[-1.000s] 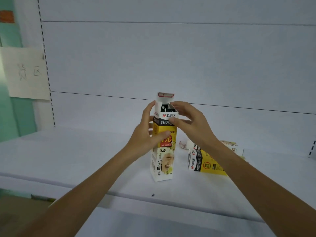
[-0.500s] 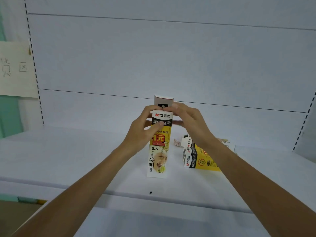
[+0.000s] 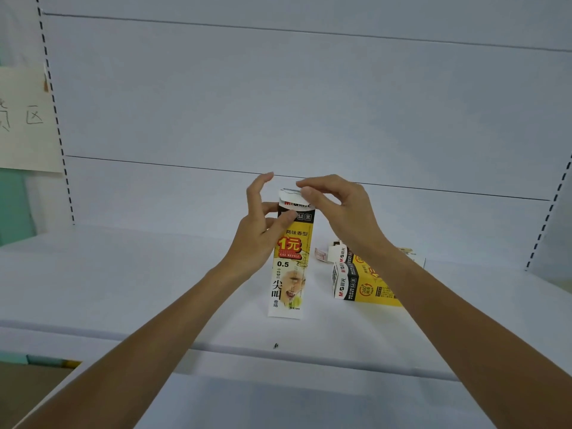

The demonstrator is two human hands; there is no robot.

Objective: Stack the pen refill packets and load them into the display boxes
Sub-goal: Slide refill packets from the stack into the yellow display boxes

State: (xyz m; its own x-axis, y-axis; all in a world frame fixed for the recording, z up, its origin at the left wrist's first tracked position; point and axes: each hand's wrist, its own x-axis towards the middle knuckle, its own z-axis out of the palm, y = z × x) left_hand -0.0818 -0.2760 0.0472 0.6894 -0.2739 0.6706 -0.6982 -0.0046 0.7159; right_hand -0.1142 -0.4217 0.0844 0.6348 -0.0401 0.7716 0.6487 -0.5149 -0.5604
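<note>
Upright on the white shelf (image 3: 123,289), a yellow display box (image 3: 289,267) printed "M&G", "1元", "GEL REFILL", "0.5", "尖叫". Gripped near its top by the left hand (image 3: 260,230), thumb across the front; top flap (image 3: 291,196) pinched by the right hand (image 3: 340,212). Raised a second ago, now folded over. Just beside, a second box (image 3: 362,286) lying flat, marked "M&G", "360°".
</note>
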